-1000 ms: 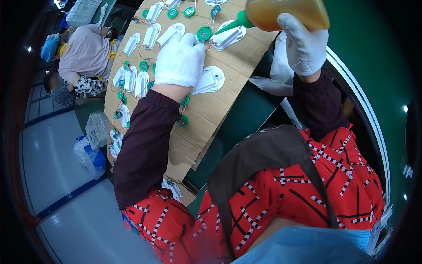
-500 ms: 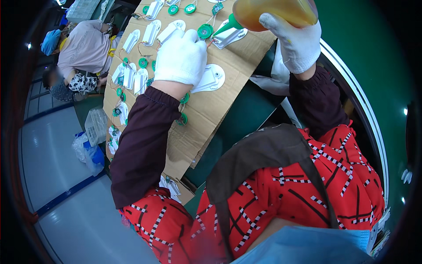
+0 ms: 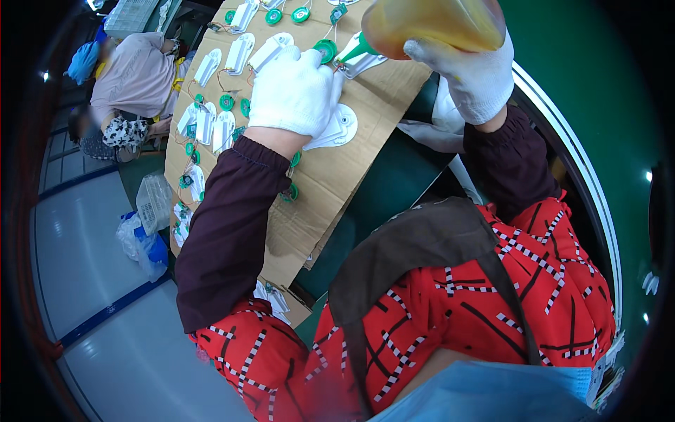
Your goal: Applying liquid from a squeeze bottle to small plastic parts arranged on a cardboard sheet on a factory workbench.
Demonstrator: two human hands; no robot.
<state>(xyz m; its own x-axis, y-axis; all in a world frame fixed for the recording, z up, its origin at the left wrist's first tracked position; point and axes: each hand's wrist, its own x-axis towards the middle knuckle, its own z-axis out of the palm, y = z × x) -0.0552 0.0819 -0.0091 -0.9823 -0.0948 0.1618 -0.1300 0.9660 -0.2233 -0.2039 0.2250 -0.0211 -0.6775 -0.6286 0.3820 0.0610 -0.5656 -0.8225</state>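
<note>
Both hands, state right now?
Left hand: fingers bent over the cardboard; whether they grip anything can't be told.
Right hand: closed, holding the amber bottle.

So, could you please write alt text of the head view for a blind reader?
A gloved right hand holds a tilted amber bottle, its green nozzle over a white part; the gloved left hand is among more white parts and green discs on cardboard.

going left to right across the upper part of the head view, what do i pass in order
Co-worker in a pale pink shirt → narrow white casing → second white casing → white-gloved left hand → green-nozzled bottle of amber liquid → green surface
</note>
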